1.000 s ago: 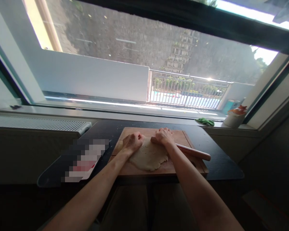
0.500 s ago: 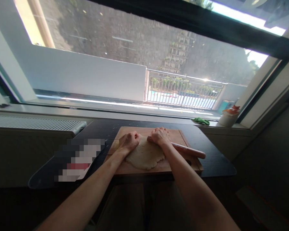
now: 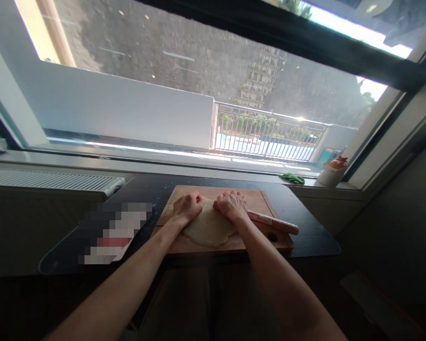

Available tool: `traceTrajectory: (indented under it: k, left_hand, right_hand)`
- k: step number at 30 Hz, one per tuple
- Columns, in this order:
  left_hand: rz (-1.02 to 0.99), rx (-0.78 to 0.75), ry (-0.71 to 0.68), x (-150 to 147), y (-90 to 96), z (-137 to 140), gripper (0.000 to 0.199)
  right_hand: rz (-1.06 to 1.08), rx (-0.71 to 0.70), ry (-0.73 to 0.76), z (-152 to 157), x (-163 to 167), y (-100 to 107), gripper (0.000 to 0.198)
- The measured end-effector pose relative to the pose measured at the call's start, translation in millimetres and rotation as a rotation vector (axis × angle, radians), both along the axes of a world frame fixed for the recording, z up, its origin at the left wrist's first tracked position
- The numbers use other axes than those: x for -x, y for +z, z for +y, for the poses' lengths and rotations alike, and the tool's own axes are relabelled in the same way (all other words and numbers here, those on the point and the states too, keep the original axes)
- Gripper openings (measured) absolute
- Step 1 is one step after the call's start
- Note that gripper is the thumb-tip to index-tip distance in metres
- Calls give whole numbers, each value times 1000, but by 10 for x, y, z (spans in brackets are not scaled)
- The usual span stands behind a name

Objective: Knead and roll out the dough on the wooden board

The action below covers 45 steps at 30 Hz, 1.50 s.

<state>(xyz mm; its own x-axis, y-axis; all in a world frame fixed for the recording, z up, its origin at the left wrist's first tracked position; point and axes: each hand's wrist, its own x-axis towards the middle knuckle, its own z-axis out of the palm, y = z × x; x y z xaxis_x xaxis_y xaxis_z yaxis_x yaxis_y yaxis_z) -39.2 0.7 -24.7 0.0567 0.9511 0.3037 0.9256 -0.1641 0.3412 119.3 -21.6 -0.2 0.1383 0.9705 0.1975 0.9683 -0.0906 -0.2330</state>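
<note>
A flat, pale sheet of dough [image 3: 209,229] with an uneven edge lies on a wooden cutting board [image 3: 262,199]. My left hand [image 3: 189,206] is closed at the dough's left edge; its fingertips are partly hidden. A wooden rolling pin [image 3: 277,222] with red printing lies slantwise across the right side of the board. Over the pin's left end is my right hand [image 3: 232,204], wrapped on it from above beside the dough, its palm side out of sight. The pin's other end reaches past the board's right side.
The board rests on a dark table [image 3: 312,232] under a wide window. A blurred-out packet [image 3: 117,232] is at the table's left. On the sill are a green cloth [image 3: 291,178] and a white pot [image 3: 330,176]. A radiator [image 3: 57,182] stands at left.
The view has shifted slightly. My right hand has slid a little to the left relative to the board, with the rolling pin turned slightly under it. My left hand keeps its place at the dough.
</note>
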Motion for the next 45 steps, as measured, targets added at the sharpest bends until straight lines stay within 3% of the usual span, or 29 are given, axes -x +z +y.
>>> traceTrajectory:
  k: [8,17,28,38,45]
  left_hand:
    - [-7,-3,-10,22,-33,24,35]
    - [-28,13,-8,-1,7,-1,33]
    - [-18,-18,-21,29,-61,56,35]
    - [-40,3,-26,2,-12,12,32]
    - [-40,-15,-37,32,-47,24,32]
  right_hand:
    - [36,44,-30,349,-180,39,44]
    - [13,11,-5,39,-23,11,41]
    - [31,64,-39,459,-250,57,43]
    - [30,8,-20,68,-53,10,42]
    - [51,34,-66,315,-172,49,45]
